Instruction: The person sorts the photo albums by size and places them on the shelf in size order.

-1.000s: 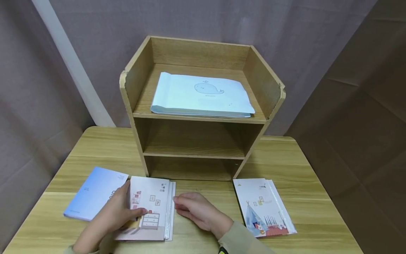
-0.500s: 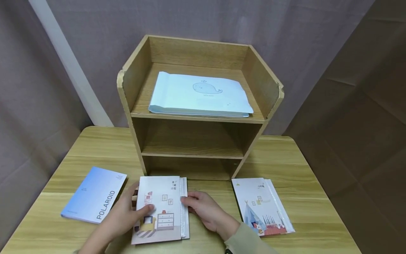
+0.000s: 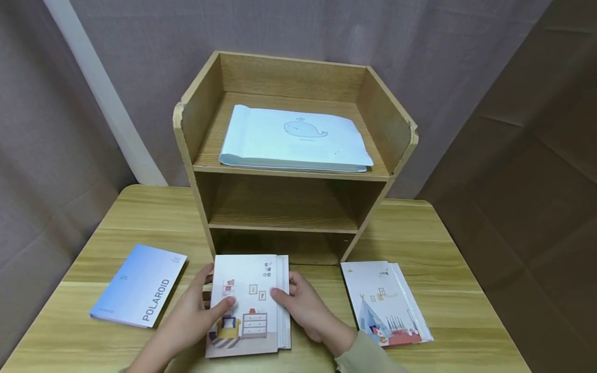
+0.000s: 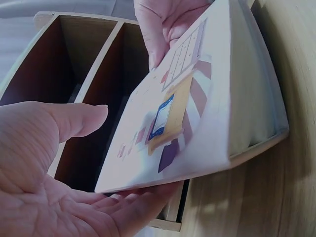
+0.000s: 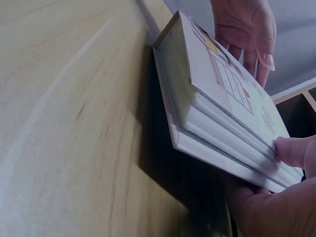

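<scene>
A white hardcover book (image 3: 252, 331) with a drawn room on its cover is held in front of the shelf, lifted off the table and tilted in the wrist views. My right hand (image 3: 310, 308) grips its right, page-edge side, thumb on top and fingers beneath. At the opposite edge is my left hand (image 3: 193, 311). Its fingers (image 4: 143, 202) lie under that edge, nearly straight, while the thumb stands apart from the cover in the left wrist view. Thick pages (image 5: 237, 133) show between the covers.
A wooden shelf unit (image 3: 284, 228) stands behind, with a whale-print book (image 3: 294, 140) lying on its top level. On the table (image 3: 448, 305) are a blue POLAROID book (image 3: 137, 287) at left and a tent-print book (image 3: 384, 303) at right.
The room-print book has moved right, away from the blue book, and come up off the table. My right hand has gone from touching its edge to gripping it with thumb on the cover.
</scene>
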`<act>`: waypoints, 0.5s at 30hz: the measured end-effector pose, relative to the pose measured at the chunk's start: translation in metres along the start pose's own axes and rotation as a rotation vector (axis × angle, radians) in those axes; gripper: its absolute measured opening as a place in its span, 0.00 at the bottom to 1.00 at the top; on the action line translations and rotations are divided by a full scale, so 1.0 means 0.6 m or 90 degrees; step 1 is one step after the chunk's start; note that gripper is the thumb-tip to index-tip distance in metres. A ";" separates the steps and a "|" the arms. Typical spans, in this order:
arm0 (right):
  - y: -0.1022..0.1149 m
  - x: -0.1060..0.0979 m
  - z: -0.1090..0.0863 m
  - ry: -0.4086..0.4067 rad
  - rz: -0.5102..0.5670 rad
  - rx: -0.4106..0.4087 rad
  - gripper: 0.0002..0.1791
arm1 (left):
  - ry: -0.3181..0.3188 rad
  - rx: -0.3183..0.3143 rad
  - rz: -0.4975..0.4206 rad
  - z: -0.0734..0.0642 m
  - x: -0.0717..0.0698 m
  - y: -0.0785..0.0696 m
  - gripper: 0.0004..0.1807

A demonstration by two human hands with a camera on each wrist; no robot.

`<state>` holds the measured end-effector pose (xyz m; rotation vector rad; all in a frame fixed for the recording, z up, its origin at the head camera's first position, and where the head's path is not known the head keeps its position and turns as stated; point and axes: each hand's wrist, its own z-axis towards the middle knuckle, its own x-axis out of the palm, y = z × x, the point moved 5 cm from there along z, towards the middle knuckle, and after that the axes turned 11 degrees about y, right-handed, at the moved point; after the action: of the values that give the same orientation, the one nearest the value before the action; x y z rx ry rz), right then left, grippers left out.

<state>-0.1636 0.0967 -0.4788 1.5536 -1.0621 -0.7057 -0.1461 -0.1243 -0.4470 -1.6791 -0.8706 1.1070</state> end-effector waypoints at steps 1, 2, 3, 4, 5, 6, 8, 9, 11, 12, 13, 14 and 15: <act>0.001 -0.001 -0.001 0.001 -0.003 -0.005 0.23 | -0.001 0.007 0.003 -0.001 0.000 -0.002 0.48; 0.002 -0.002 -0.002 0.000 -0.010 -0.013 0.23 | -0.002 0.012 0.006 -0.001 0.001 -0.004 0.47; 0.004 -0.003 -0.003 -0.001 -0.015 -0.022 0.23 | -0.005 0.015 0.008 -0.002 0.001 -0.005 0.47; 0.006 -0.004 -0.004 -0.002 -0.023 -0.032 0.24 | -0.006 0.017 0.012 -0.003 0.000 -0.006 0.47; 0.009 -0.004 -0.005 -0.002 -0.032 -0.044 0.24 | -0.008 0.020 0.013 -0.003 0.000 -0.006 0.46; 0.012 -0.005 -0.007 -0.002 -0.039 -0.055 0.24 | -0.010 0.023 0.015 -0.004 0.000 -0.007 0.46; 0.018 -0.008 -0.009 -0.003 -0.057 -0.077 0.25 | -0.016 0.025 0.007 -0.005 0.000 -0.008 0.45; 0.022 -0.010 -0.011 -0.004 -0.066 -0.086 0.24 | -0.018 0.030 0.001 -0.005 -0.001 -0.009 0.45; 0.031 -0.014 -0.014 -0.012 -0.087 -0.104 0.24 | -0.018 0.046 -0.026 -0.006 0.000 -0.012 0.43; 0.035 -0.016 -0.015 -0.015 -0.096 -0.112 0.24 | -0.018 0.056 -0.040 -0.007 0.000 -0.014 0.42; 0.040 -0.017 -0.017 -0.019 -0.104 -0.120 0.24 | -0.020 0.066 -0.053 -0.008 0.001 -0.016 0.40; 0.045 -0.019 -0.019 -0.023 -0.111 -0.128 0.23 | -0.022 0.077 -0.063 -0.008 0.001 -0.018 0.39; 0.051 -0.020 -0.021 -0.026 -0.115 -0.137 0.23 | -0.024 0.084 -0.071 -0.009 0.001 -0.020 0.38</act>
<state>-0.1660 0.1119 -0.4475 1.4642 -0.8506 -0.9474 -0.1419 -0.1212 -0.4350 -1.4884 -0.8853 1.0996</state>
